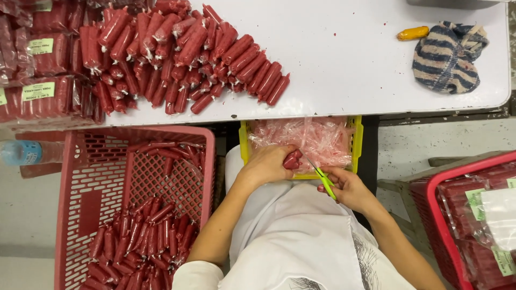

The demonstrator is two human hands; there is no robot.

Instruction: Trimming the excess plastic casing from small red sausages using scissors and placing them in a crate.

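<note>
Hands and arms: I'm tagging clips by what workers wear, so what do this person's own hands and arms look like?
Both the left hand and the right hand are bare: no gloves, and no rings or watch that I can make out. The forearms are uncovered too. A short white sleeve shows at the left upper arm, part of a white top with a dark sketch-like print near its lower edge.

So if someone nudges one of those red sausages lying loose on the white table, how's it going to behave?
The red sausages are short cylinders, so a loose one would probably roll across the flat white table. Their wrapping looks glossy, so likely a bit slippery. They keep their shape in the pile, suggesting fairly firm, not floppy.
</note>
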